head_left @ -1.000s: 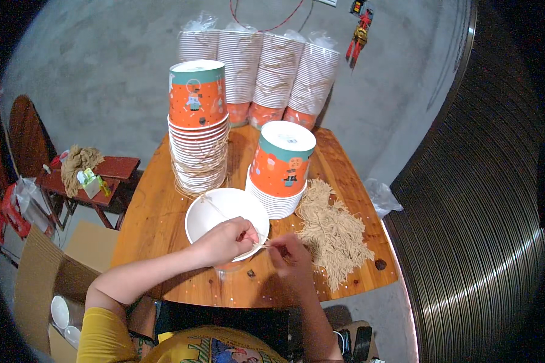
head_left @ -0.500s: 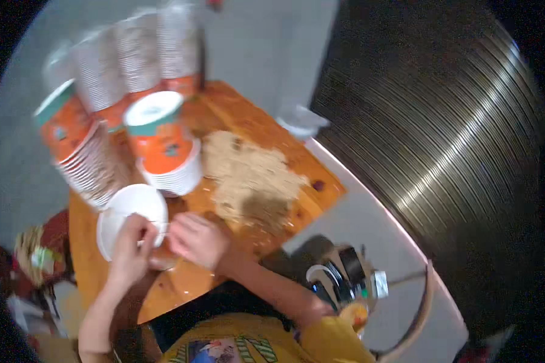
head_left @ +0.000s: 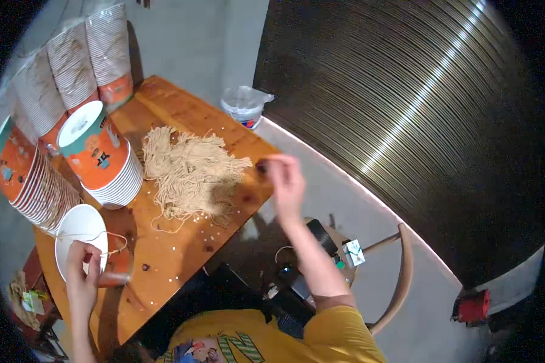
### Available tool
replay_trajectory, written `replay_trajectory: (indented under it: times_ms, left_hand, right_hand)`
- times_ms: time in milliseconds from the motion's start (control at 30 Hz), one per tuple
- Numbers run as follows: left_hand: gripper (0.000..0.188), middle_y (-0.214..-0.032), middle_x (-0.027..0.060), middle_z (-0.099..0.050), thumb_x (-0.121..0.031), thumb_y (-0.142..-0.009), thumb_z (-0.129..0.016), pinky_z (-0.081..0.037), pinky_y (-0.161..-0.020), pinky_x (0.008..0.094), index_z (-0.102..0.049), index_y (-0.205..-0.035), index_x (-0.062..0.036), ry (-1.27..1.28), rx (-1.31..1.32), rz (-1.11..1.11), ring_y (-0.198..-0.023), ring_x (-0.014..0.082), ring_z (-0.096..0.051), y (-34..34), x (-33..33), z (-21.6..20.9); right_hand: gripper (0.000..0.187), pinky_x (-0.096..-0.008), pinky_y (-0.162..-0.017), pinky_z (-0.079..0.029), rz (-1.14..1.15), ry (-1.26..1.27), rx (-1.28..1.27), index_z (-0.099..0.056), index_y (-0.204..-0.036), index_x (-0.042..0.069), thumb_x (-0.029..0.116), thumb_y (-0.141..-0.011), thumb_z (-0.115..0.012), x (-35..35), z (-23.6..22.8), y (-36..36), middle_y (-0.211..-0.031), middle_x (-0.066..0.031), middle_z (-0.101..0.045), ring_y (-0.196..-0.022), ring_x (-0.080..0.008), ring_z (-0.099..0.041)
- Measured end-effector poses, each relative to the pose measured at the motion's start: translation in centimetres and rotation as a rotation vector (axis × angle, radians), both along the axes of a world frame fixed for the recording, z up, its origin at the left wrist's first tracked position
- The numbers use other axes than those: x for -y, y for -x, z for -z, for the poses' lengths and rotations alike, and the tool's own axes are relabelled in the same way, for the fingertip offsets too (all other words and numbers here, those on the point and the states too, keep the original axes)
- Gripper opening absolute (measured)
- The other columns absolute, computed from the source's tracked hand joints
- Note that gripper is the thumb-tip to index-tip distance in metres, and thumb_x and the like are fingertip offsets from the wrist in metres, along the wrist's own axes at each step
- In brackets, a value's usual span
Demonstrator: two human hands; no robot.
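My left hand (head_left: 82, 263) pinches a beige string (head_left: 116, 236) whose loop runs across the mouth of a white-lined paper cup (head_left: 82, 224) at the table's near left. Something small and dark red shows between those fingertips, too small to name. The cup is tipped with its opening toward me, and the hand partly covers it. My right hand (head_left: 286, 181) is raised at the table's right corner, beside a small dark spot (head_left: 261, 166). Motion blurs its fingers, so whether it holds anything is unclear. A heap of beige strings (head_left: 191, 166) lies mid-table.
Nested orange-and-green paper cups (head_left: 103, 157) stand left of the heap, with another leaning stack (head_left: 33, 181) beside them. Bagged cup stacks (head_left: 71, 66) line the back. Small pale bits dot the wooden table (head_left: 157, 290). A clear plastic-lined tub (head_left: 245, 106) sits beyond the far edge; a chair (head_left: 406, 266) is at right.
My right hand has left my left hand and swung right to the table corner. The left hand stays by the cup, a string loop now visible. The whole view has shifted right.
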State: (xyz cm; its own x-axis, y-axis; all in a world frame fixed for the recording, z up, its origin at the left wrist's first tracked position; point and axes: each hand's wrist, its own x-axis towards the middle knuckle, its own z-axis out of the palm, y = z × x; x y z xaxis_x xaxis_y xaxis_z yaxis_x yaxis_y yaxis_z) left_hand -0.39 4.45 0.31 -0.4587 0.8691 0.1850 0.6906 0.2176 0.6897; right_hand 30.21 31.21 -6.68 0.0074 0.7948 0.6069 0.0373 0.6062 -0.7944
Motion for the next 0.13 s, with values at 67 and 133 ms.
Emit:
replay_trajectory:
  times_ms: [67,133]
  left_hand:
    - [0.006,-0.077,0.0063,-0.046,-0.001,-0.086,-0.052,-0.039,-0.065,0.0265,-0.047,-0.082,-0.0002,-0.079,-0.106,0.005,-0.073,0.0154,-0.046,0.2,0.7,-0.3]
    - [0.006,-0.077,0.0078,-0.047,-0.002,-0.085,-0.052,-0.039,-0.066,0.0278,-0.047,-0.082,0.0002,-0.155,-0.232,-0.066,-0.074,0.0176,-0.047,0.3,2.2,0.0]
  right_hand:
    - [0.019,-0.0276,-0.087,-0.042,0.282,0.082,0.023,-0.056,-0.108,0.003,0.007,-0.090,-0.050,-3.4,5.0,-5.9,-0.105,-0.0072,-0.057,-0.099,-0.0148,-0.053]
    - [0.018,-0.0279,-0.092,-0.040,0.303,0.124,0.031,-0.055,-0.108,0.002,0.007,-0.091,-0.050,-7.9,8.6,-6.5,-0.107,-0.0070,-0.057,-0.103,-0.0169,-0.052]
